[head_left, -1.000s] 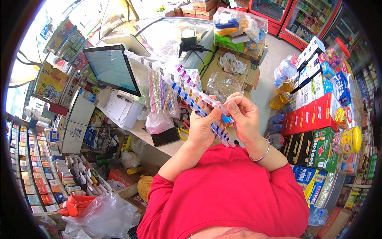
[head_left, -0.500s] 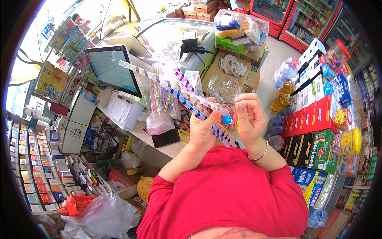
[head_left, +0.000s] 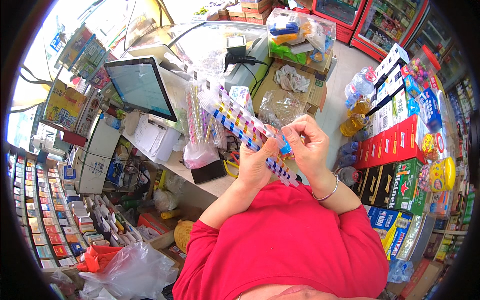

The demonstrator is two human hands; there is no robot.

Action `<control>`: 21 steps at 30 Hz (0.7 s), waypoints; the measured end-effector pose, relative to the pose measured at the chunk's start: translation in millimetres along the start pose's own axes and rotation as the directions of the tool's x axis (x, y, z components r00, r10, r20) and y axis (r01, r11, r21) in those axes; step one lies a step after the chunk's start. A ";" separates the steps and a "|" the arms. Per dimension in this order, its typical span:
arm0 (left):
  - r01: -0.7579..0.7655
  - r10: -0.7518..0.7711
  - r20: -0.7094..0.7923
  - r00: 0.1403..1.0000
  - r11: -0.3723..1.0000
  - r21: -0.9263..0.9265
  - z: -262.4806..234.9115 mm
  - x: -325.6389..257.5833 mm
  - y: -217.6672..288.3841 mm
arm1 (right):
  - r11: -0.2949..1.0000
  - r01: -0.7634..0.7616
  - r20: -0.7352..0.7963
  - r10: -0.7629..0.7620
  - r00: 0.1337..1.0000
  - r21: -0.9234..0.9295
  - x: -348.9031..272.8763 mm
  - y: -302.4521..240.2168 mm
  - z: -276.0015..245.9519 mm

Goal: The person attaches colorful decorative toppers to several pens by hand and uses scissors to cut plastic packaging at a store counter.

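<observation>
My left hand (head_left: 257, 162) is closed around a slanting bundle of clear plastic tubes (head_left: 230, 119) with spiral stripes in blue, purple, gold and black. Their lower ends stick out below its fingers, close to my red shirt. My right hand (head_left: 311, 147), with a bangle at the wrist, pinches thumb against fingers beside the near end of one tube. What lies in that pinch is too small to make out. Behind the fingertips shows a shiny blue piece (head_left: 285, 149). More striped tubes (head_left: 194, 112) stand in a clear bag beyond my left hand.
On the counter are a black phone (head_left: 208, 172), a tilted screen (head_left: 140, 87), a crumpled clear bag (head_left: 282, 107) and a clear plastic bin (head_left: 302, 37). Stacked boxes (head_left: 387, 145) and bottles line the right side. A plastic bag (head_left: 130, 272) lies at lower left.
My right hand has come down and left, its fingers closing in a pinch by the tube ends. The long black-striped tube that jutted out to the left has swung upward, nearer the bundle.
</observation>
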State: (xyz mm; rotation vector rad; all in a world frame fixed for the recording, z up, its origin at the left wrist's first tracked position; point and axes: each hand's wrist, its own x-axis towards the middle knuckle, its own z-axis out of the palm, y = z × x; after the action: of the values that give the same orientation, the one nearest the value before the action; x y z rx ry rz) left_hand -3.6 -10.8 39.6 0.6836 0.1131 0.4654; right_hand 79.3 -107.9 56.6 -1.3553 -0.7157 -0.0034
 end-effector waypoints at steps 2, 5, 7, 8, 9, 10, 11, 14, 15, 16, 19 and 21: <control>-0.002 0.001 0.032 0.999 1.000 0.018 -2.8 0.7 -1.2 | 1.000 0.014 0.010 -0.014 1.000 0.012 -0.4 -0.7 0.6; -0.007 0.006 0.039 0.999 0.999 0.033 -3.7 1.8 -1.5 | 1.000 0.023 0.016 -0.023 1.000 0.002 -1.3 0.6 -0.4; -0.006 0.005 0.020 1.000 0.999 0.032 -1.2 1.8 -0.3 | 1.000 0.027 0.027 -0.027 0.999 0.000 -1.8 -0.8 -0.8; -0.004 0.004 0.013 1.000 0.999 0.032 -0.3 1.7 0.3 | 1.000 0.019 0.030 -0.019 0.999 0.008 -2.1 -1.8 -0.7; -0.003 0.003 0.006 1.000 1.000 0.031 0.7 1.6 0.8 | 1.000 0.012 0.034 -0.012 0.999 0.016 -2.3 -3.1 -0.5; -0.001 0.001 -0.001 1.000 1.000 0.030 1.1 1.6 1.1 | 1.000 0.004 0.038 -0.005 0.999 0.025 -2.5 -3.8 -0.3; -0.004 0.004 0.005 1.000 1.000 0.020 -0.2 2.2 0.2 | 1.000 0.011 0.040 -0.012 0.999 0.028 -2.7 -3.4 -0.1; -0.011 0.010 0.015 1.000 1.000 0.006 -3.6 3.5 -1.4 | 0.999 0.034 0.048 -0.035 0.998 0.033 -3.0 -3.2 0.7; -0.012 0.012 0.014 1.000 1.000 0.013 -3.3 3.4 -0.7 | 0.999 0.042 0.051 -0.043 0.998 0.030 -3.0 -4.1 0.8; -0.013 0.013 0.012 1.000 1.000 0.019 -2.8 3.4 -0.2 | 0.998 0.050 0.053 -0.051 0.997 0.027 -3.1 -4.7 0.9; -0.025 0.026 -0.015 1.000 0.999 0.028 -0.9 3.4 0.3 | 0.995 0.101 0.070 -0.101 0.992 0.005 -4.1 -2.8 0.5; -0.018 0.018 -0.027 0.999 1.000 0.016 1.2 2.6 2.1 | 0.994 0.112 0.091 -0.110 0.990 -0.018 -3.3 -9.8 1.6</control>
State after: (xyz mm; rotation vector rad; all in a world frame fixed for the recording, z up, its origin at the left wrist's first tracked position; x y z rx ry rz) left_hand -1.8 -8.9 42.0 0.6939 0.1363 0.4915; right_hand 72.0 -110.3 63.8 -1.3429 -0.8686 -0.0399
